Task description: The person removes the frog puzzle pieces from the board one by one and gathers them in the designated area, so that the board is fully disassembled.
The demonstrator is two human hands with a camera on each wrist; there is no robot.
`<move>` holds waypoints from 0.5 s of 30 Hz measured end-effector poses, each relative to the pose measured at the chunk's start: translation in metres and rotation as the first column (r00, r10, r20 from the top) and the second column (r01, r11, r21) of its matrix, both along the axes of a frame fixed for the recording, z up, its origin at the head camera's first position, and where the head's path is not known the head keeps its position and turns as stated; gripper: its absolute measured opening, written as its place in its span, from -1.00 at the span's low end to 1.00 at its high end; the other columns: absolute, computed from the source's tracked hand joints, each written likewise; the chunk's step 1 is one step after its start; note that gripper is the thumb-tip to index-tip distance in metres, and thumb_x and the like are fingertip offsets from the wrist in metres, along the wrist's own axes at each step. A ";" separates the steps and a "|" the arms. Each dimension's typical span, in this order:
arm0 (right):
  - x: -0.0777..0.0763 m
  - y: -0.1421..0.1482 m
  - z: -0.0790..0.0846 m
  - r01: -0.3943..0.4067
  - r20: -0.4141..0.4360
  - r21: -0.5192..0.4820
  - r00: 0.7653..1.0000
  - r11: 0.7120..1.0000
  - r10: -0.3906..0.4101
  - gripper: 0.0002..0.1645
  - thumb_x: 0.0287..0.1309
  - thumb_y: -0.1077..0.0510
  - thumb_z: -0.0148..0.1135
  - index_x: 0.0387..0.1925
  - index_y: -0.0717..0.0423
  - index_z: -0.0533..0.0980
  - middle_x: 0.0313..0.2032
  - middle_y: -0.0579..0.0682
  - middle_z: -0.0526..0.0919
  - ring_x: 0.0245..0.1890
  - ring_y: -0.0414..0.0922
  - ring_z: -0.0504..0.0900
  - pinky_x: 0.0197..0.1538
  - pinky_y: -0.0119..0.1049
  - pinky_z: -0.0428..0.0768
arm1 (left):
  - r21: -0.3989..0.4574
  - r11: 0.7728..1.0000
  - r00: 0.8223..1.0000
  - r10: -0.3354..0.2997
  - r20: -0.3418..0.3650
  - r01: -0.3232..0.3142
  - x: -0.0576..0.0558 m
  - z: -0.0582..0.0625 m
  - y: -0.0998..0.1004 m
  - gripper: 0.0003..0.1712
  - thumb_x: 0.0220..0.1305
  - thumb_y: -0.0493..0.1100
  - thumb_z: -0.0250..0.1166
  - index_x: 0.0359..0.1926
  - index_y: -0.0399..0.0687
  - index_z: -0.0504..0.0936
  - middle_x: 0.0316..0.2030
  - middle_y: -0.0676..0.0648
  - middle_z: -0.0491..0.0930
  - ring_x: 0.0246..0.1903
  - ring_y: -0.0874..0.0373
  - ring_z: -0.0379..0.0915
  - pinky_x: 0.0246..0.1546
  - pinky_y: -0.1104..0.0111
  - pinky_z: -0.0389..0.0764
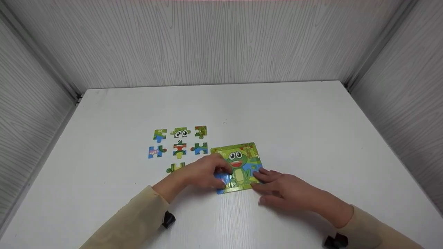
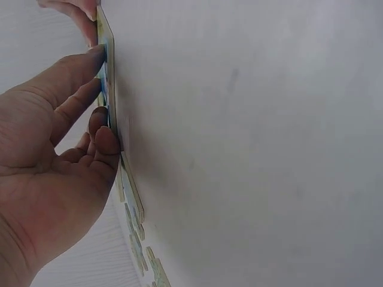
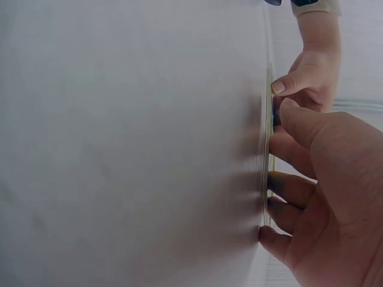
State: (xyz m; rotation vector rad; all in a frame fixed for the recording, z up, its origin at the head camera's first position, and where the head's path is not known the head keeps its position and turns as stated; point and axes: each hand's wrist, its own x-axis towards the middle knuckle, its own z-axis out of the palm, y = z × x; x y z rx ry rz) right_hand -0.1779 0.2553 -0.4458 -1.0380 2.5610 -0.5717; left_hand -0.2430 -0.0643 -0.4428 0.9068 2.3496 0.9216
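Observation:
A square puzzle board with a frog picture lies on the white table, slightly turned. Over its lower left part, my left hand has thumb and fingers bent. They seem to pinch a puzzle piece low against the board, largely hidden by the fingers. My right hand rests its fingertips along the board's lower right edge, fingers fairly straight. Seen edge-on in the left wrist view, the board lies under the left fingertips. In the right wrist view, right fingertips touch the board's edge.
Left of the board, loose puzzle pieces are spread in rows. One with frog eyes is at the back; another is partly behind the left hand. Grey wood-grain walls stand behind and beside the table.

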 end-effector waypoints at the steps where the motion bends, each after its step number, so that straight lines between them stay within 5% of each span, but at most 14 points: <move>1: 0.000 0.000 0.000 0.000 -0.003 0.001 1.000 1.000 0.000 -0.35 0.53 -0.30 0.15 0.46 -0.13 0.51 0.56 -0.01 0.29 0.60 0.07 0.19 0.46 0.16 0.34 | -0.003 1.000 1.000 0.003 0.006 -0.003 0.000 0.000 0.000 -0.61 0.28 -0.18 0.55 0.13 0.06 0.74 -0.03 0.08 0.54 -0.04 0.12 0.43 0.09 0.21 0.51; 15: 0.000 0.001 -0.001 -0.007 -0.007 -0.002 1.000 1.000 0.007 -0.35 0.53 -0.30 0.15 0.46 -0.13 0.51 0.56 -0.01 0.30 0.59 0.08 0.20 0.46 0.16 0.34 | 0.050 0.998 0.996 0.026 0.081 -0.030 0.003 0.000 0.000 -0.64 0.31 -0.22 0.50 0.09 0.13 0.68 -0.15 -0.02 0.58 -0.13 0.09 0.44 -0.05 0.20 0.49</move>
